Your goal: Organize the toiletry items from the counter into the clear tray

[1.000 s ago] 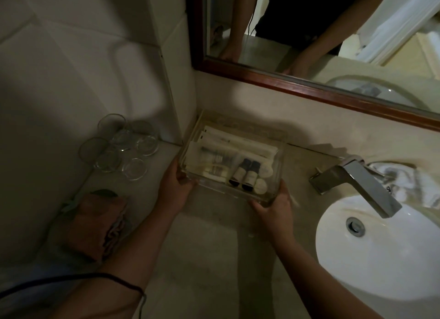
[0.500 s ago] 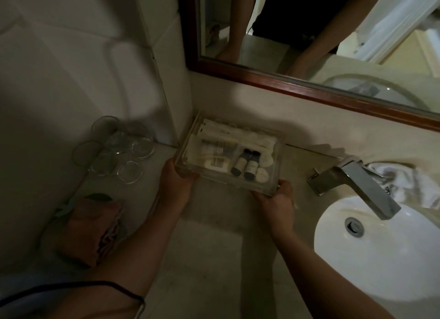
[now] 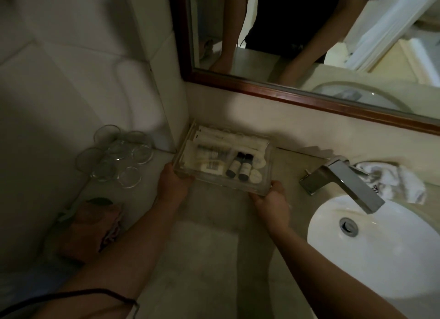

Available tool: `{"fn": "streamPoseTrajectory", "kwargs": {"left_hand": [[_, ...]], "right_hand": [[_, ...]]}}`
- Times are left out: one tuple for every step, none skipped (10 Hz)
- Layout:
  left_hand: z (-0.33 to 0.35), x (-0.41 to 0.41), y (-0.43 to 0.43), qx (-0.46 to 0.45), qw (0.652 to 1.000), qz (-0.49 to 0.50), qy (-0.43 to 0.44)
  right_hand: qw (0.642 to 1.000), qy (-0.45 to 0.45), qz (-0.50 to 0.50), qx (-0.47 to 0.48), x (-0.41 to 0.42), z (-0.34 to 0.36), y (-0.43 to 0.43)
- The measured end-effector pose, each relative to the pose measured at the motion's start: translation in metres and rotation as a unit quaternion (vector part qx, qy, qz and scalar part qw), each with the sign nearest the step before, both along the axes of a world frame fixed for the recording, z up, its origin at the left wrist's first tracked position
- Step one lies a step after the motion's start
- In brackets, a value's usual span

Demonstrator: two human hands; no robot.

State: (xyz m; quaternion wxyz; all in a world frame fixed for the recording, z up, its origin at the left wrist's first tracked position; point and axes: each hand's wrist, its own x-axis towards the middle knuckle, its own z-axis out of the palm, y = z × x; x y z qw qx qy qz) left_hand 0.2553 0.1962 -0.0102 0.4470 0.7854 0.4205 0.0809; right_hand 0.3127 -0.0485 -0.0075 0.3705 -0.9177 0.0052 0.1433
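The clear tray [image 3: 268, 166] sits at the back of the counter, close to the wall under the mirror. Inside it lie two small dark-capped bottles [image 3: 239, 168], long white sachets [image 3: 228, 139], pale tubes [image 3: 212, 153] and round white pieces [image 3: 256, 176]. My left hand [image 3: 172, 183] grips the tray's near left corner. My right hand [image 3: 272, 201] grips its near right corner.
Several drinking glasses [image 3: 119, 157] stand in the left corner. A folded brown cloth [image 3: 92, 223] lies at the front left. To the right are a chrome faucet [image 3: 345, 183], a white basin [image 3: 381, 247] and a crumpled white towel [image 3: 395, 180]. A wood-framed mirror [image 3: 309, 102] hangs above.
Both hands have pushed the tray away from me, toward the back wall and slightly left. Its contents have stayed in place.
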Motion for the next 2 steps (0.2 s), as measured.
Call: {"fn": "streamPoseTrajectory", "kwargs": {"left_hand": [[0.014,-0.006,-0.003,-0.017,1.0,-0.002,0.023],[0.022,-0.015,-0.008,-0.02,0.999,0.013,0.028]], "right_hand": [[0.999,0.031,0.022,0.016,-0.003,0.009,-0.013],[0.999,0.027,0.031,0.026,-0.014,0.017,-0.024]]}}
